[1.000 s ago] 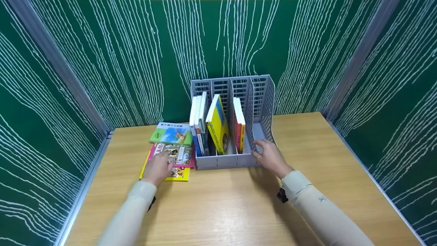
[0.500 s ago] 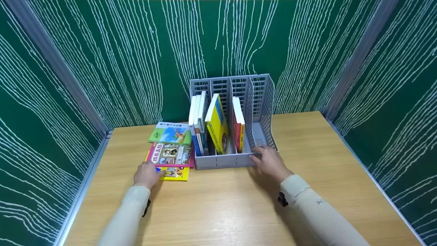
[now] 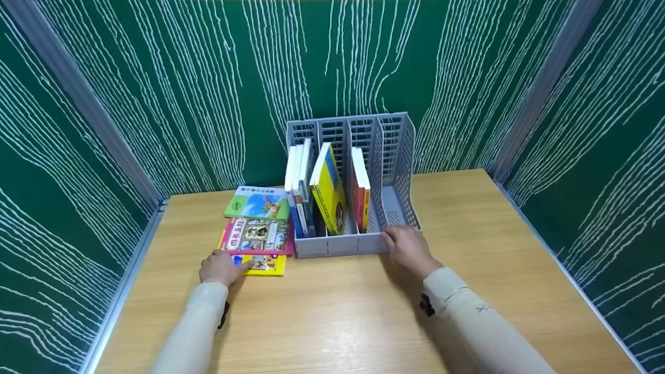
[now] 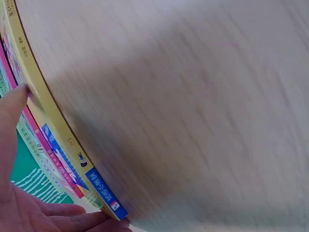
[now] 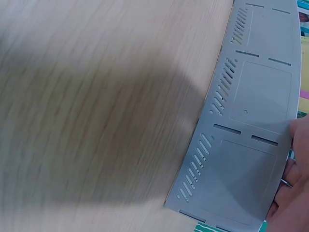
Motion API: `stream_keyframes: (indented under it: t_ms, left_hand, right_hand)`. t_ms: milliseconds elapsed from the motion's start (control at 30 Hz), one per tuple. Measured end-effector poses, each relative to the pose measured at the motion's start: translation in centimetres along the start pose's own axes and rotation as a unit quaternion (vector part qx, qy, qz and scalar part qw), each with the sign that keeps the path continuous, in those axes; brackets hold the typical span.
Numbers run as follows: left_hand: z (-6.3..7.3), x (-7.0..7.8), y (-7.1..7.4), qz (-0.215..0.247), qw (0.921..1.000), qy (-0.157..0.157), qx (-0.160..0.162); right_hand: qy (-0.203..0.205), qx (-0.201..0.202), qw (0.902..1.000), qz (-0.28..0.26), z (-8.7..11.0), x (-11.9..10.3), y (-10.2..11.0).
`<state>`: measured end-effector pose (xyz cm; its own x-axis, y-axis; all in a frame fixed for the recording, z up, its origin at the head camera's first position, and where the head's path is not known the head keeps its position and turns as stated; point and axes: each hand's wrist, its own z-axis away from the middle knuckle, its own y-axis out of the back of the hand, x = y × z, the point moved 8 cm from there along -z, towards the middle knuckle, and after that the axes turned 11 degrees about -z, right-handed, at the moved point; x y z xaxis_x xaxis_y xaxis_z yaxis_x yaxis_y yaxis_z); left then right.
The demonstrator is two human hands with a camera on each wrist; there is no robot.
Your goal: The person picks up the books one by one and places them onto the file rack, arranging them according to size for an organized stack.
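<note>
In the head view, my left hand (image 3: pixel 220 267) holds the left end of a yellow book (image 3: pixel 271 265), the nearest of a small overlapping pile. The left wrist view shows my thumb on the yellow book (image 4: pixel 53 108) and my fingers at its blue-ended corner. A pink-edged book (image 3: pixel 258 237) and a green-and-blue book (image 3: pixel 260 201) lie behind it. My right hand (image 3: pixel 410 250) grips the low front wall of a grey file rack (image 3: pixel 343 245) at its right end. Seen from the right wrist, the rack's front (image 5: pixel 263 96) has my thumb at its edge and fingers behind.
Several books stand upright in the rack: white-edged ones (image 3: pixel 296 192) at left, a tilted yellow one (image 3: pixel 330 195), and red and yellow ones (image 3: pixel 361 195). The rightmost compartment (image 3: pixel 396 205) shows its bare floor. Green walls (image 3: pixel 270 78) enclose the wooden table (image 3: pixel 332 311).
My left hand has drawn back from over the pink-edged book to the yellow book's left end. My right hand has come slightly nearer, from inside the rack's right compartment onto its front wall.
</note>
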<state>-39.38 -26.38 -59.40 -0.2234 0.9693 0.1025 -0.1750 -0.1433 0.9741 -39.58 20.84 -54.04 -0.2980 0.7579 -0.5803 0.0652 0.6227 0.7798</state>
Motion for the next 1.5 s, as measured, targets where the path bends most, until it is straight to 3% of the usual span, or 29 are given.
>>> stream_keyframes:
  t_ms: [333,467,667,800,1000,1133,1367,1500]
  left_hand:
    - [-0.4,-1.5,0.3,0.103,0.9912,0.059,-0.059]
    - [-0.3,-2.4,0.3,0.154,0.9810,0.082,-0.085]
    - [-0.1,-3.2,0.8,0.215,0.9665,0.077,-0.118]
    - [-0.1,-3.7,0.6,0.271,0.9475,0.086,-0.146]
    - [0.1,-3.7,0.0,0.362,0.9074,0.108,-0.185]
    - [0.4,-3.3,0.1,0.403,0.8857,0.116,-0.199]
    - [0.1,-2.6,0.0,0.508,0.8348,0.101,-0.186]
    - [0.1,-2.7,0.7,0.544,0.8163,0.100,-0.165]
  right_hand:
    - [-0.012,-0.003,0.9999,-0.007,0.0,0.2,-0.3]
    - [-0.021,0.002,0.9998,-0.006,0.0,0.4,-0.3]
    - [-0.025,-0.002,0.9997,-0.006,-0.2,0.5,-0.4]
    - [-0.017,0.003,0.9998,-0.006,-0.2,0.4,-0.3]
    - [-0.029,-0.011,0.9995,-0.010,-0.2,0.4,-0.4]
    - [-0.035,-0.014,0.9992,-0.014,-0.2,0.5,-0.5]
    - [-0.015,0.006,0.9998,-0.009,0.0,0.3,-0.2]
    - [-0.013,0.014,0.9998,0.000,0.1,0.2,-0.1]
